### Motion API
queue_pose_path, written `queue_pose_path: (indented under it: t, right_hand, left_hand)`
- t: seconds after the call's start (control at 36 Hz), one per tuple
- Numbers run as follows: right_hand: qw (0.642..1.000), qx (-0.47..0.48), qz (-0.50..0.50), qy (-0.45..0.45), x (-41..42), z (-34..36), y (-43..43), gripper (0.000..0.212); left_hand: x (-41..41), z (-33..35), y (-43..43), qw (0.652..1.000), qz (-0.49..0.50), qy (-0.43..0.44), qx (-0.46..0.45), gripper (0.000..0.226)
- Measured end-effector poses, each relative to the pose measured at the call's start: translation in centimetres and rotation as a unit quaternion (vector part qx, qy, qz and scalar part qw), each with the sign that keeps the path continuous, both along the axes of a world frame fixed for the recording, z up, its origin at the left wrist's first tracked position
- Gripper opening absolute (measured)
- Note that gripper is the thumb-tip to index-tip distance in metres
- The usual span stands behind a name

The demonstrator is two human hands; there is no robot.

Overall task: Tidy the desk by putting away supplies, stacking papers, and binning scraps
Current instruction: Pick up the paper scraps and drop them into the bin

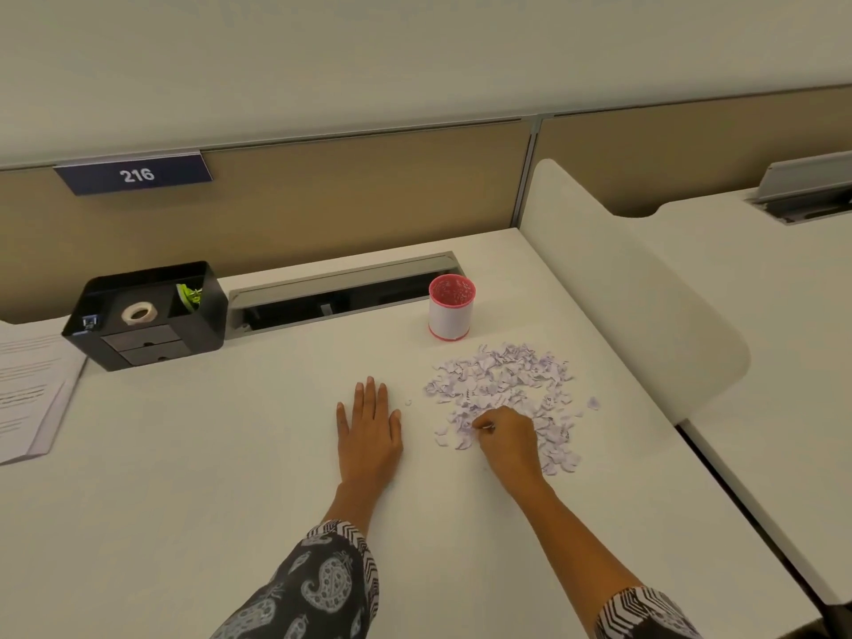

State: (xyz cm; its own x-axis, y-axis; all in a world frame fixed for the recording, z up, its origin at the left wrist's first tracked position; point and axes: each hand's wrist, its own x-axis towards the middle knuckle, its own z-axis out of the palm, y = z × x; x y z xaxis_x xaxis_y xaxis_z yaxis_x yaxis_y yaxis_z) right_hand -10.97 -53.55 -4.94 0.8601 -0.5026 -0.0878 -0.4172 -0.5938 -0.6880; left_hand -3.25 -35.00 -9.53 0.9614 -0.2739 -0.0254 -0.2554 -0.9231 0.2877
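Observation:
A heap of small pale purple paper scraps [507, 385] is spread over the white desk [230, 477] right of centre. My right hand [507, 438] sits at the heap's near edge, its fingers curled and pinching scraps. My left hand [369, 428] lies flat on the desk with straight fingers, just left of the heap, holding nothing. A small white bin with a pink rim [452, 306] stands upright behind the heap and has scraps inside. One stray scrap [408, 401] lies between my left hand and the heap.
A black desk organiser [147, 315] at the back left holds a tape roll [139, 312], green clips and small drawers. Stacked printed papers [32, 385] lie at the far left edge. An open cable tray [341, 288] runs along the back. A white divider [622, 292] bounds the right side.

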Motion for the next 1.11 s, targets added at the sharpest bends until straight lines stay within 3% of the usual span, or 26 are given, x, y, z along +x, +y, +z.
queue_pose_path:
  t: [0.14,0.36,0.67,0.83,1.11]
  right_hand:
    - [0.988,0.139,-0.06,0.013,1.2,1.8,-1.4,0.01]
    - [0.97,0.224,-0.087,-0.03,4.9,5.3,-2.7,0.011]
    - [0.991,0.092,-0.057,-0.074,15.4,9.3,-4.1,0.008]
    - [0.998,-0.002,-0.026,-0.049,19.4,9.9,-3.7,0.022]
    - [0.999,-0.038,0.021,-0.018,20.9,9.6,-3.0,0.029]
  left_hand:
    - [1.6,-0.3,-0.2,1.0,0.005,0.007,0.009,0.082]
    - [1.8,-0.7,-0.2,1.0,0.004,-0.008,0.011,0.074]
    - [1.7,-0.3,-0.2,1.0,-0.002,-0.001,0.011,0.073]
    - [1.9,-0.6,-0.1,1.0,0.007,-0.012,0.004,0.067]
    - [2.2,-1.0,0.0,1.0,0.013,-0.013,-0.007,0.06]
